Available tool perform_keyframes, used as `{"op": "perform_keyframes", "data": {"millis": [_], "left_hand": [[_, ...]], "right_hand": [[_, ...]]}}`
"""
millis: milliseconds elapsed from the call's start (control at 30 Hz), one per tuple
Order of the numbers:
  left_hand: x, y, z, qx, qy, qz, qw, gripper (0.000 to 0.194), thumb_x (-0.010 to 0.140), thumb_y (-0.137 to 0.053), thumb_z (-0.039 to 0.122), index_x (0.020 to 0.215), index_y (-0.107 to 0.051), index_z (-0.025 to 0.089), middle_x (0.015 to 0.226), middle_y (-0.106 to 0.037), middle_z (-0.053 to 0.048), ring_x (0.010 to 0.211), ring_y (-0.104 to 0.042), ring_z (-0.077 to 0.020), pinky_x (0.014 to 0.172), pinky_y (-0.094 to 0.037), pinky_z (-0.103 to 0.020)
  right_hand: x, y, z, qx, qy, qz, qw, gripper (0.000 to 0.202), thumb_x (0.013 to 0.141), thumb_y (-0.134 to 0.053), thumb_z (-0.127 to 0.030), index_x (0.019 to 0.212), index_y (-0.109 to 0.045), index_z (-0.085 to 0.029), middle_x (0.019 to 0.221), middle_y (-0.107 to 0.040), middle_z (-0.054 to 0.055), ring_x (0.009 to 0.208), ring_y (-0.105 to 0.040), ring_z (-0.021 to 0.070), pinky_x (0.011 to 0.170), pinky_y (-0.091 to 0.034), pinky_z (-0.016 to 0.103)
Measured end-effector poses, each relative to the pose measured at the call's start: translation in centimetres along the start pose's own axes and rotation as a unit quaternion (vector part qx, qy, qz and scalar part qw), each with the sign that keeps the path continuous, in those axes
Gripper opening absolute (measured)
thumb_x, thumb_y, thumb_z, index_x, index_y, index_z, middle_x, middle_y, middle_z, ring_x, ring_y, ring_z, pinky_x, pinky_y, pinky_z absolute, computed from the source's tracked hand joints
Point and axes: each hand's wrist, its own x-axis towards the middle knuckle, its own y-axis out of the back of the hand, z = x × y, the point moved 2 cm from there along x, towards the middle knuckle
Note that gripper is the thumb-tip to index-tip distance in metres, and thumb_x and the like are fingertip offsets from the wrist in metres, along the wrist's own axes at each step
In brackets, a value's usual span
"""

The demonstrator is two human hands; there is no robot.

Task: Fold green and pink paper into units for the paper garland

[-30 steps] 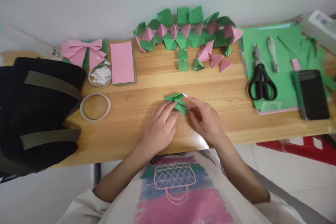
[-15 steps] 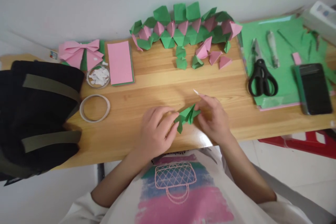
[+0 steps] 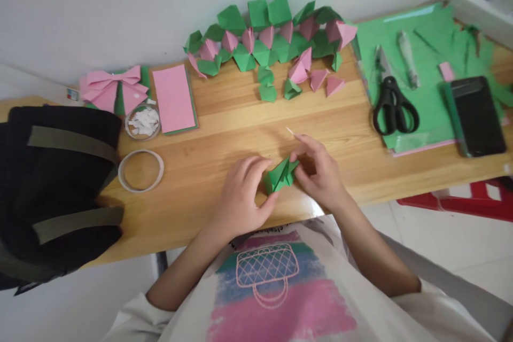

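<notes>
A folded green paper piece (image 3: 279, 175) is between my two hands, just above the near part of the wooden table. My left hand (image 3: 245, 192) grips its left end, thumb below and fingers above. Its right end is pinched by my right hand (image 3: 318, 173), thumb against fingers. A thin white strip (image 3: 289, 131) sticks up from the right fingertips; whether it is paper or tape I cannot tell. Beyond the hands lie loose folded green pieces (image 3: 267, 91) and folded pink pieces (image 3: 319, 79). Behind these stands a row of joined green and pink folded units (image 3: 256, 49).
On the left are a black bag (image 3: 60, 181), a tape ring (image 3: 141, 171), a dish of white scraps (image 3: 142, 121), a pink paper stack (image 3: 175, 99) and a pink paper bow (image 3: 114, 85). Black-handled scissors (image 3: 395, 109), a cutter (image 3: 407, 59) and a phone (image 3: 479, 116) lie right.
The green piece has turned and looks more compact, its lower point no longer hanging down. My left thumb and fingers have spread wider around it. The view has tilted slightly.
</notes>
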Motion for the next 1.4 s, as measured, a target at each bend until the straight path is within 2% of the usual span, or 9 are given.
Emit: {"op": "perform_keyframes", "data": {"millis": [100,233,333,567,733,833,1133,1267,1400], "left_hand": [[-0.3,0.1,-0.1,0.038,0.006,0.049,0.998,0.041,0.084,-0.061,0.016,0.123,-0.048,0.017,0.117,-0.060,-0.013,0.112,-0.057,-0.0269,0.095,-0.050,-0.045],[-0.4,0.1,-0.2,0.138,-0.014,0.107,0.985,0.016,0.087,-0.056,0.010,0.100,-0.057,0.020,0.106,-0.064,-0.009,0.098,-0.062,-0.0234,0.086,-0.052,-0.041],[-0.6,0.0,-0.4,0.179,-0.027,0.128,0.975,0.017,0.088,-0.053,0.006,0.093,-0.061,0.021,0.106,-0.064,-0.007,0.099,-0.062,-0.0236,0.086,-0.051,-0.042],[-0.7,-0.4,-0.1,0.199,-0.034,0.127,0.971,0.025,0.087,-0.057,0.010,0.111,-0.060,0.016,0.125,-0.058,-0.016,0.116,-0.057,-0.0303,0.097,-0.049,-0.048],[-0.1,-1.0,-0.5,0.176,-0.010,0.066,0.982,0.036,0.092,-0.053,0.019,0.128,-0.052,0.016,0.143,-0.044,-0.021,0.134,-0.043,-0.0358,0.104,-0.043,-0.055],[0.2,-1.1,-0.7,0.152,-0.012,0.059,0.987,0.033,0.093,-0.053,0.021,0.126,-0.054,0.017,0.144,-0.044,-0.020,0.135,-0.042,-0.0357,0.105,-0.041,-0.056],[-0.1,-0.3,-0.9,0.142,-0.016,0.108,0.984,0.020,0.092,-0.057,0.021,0.111,-0.060,0.017,0.135,-0.051,-0.017,0.129,-0.049,-0.0310,0.106,-0.042,-0.052],[-0.2,-0.6,-1.2,0.147,0.007,0.088,0.985,0.029,0.093,-0.056,0.028,0.119,-0.057,0.016,0.139,-0.048,-0.019,0.130,-0.047,-0.0331,0.106,-0.042,-0.054],[0.1,-0.9,-1.5,0.121,-0.008,0.057,0.991,0.034,0.094,-0.055,0.034,0.122,-0.057,0.014,0.142,-0.046,-0.020,0.132,-0.045,-0.0340,0.107,-0.041,-0.054]], "right_hand": [[-0.1,0.1,-0.1,0.003,0.008,0.000,1.000,0.063,0.081,-0.049,-0.004,0.138,-0.036,-0.027,0.090,-0.066,0.002,0.074,-0.063,0.0176,0.077,-0.053,0.039],[-0.4,0.2,-0.4,-0.014,0.011,-0.004,1.000,0.064,0.082,-0.053,-0.008,0.140,-0.035,-0.028,0.091,-0.066,0.002,0.079,-0.064,0.0197,0.080,-0.053,0.040],[-0.7,0.1,-0.7,-0.034,0.032,0.005,0.999,0.066,0.081,-0.056,-0.008,0.141,-0.035,-0.028,0.089,-0.066,0.001,0.081,-0.064,0.0207,0.080,-0.053,0.040],[-1.0,-0.2,-0.9,-0.069,0.069,-0.003,0.995,0.071,0.080,-0.054,-0.002,0.142,-0.033,-0.030,0.091,-0.068,0.002,0.084,-0.063,0.0220,0.077,-0.052,0.039],[-0.9,-0.4,-0.9,-0.094,0.082,-0.007,0.992,0.070,0.082,-0.051,-0.002,0.143,-0.031,-0.030,0.093,-0.069,0.002,0.083,-0.063,0.0230,0.074,-0.050,0.040],[-0.8,-0.4,-1.0,-0.096,0.087,-0.003,0.992,0.070,0.082,-0.049,-0.002,0.143,-0.030,-0.030,0.093,-0.068,0.002,0.083,-0.063,0.0231,0.073,-0.050,0.040],[-0.9,-0.3,-1.0,-0.096,0.082,-0.004,0.992,0.068,0.084,-0.050,-0.003,0.143,-0.030,-0.030,0.094,-0.069,0.002,0.085,-0.064,0.0228,0.074,-0.051,0.040],[-0.9,-0.4,-0.9,-0.099,0.082,-0.004,0.992,0.069,0.083,-0.048,-0.002,0.143,-0.030,-0.030,0.094,-0.070,0.003,0.085,-0.064,0.0230,0.074,-0.051,0.040],[-1.0,-0.4,-0.9,-0.103,0.084,-0.005,0.991,0.070,0.083,-0.049,-0.001,0.144,-0.030,-0.029,0.095,-0.070,0.003,0.086,-0.063,0.0230,0.074,-0.051,0.040]]}}
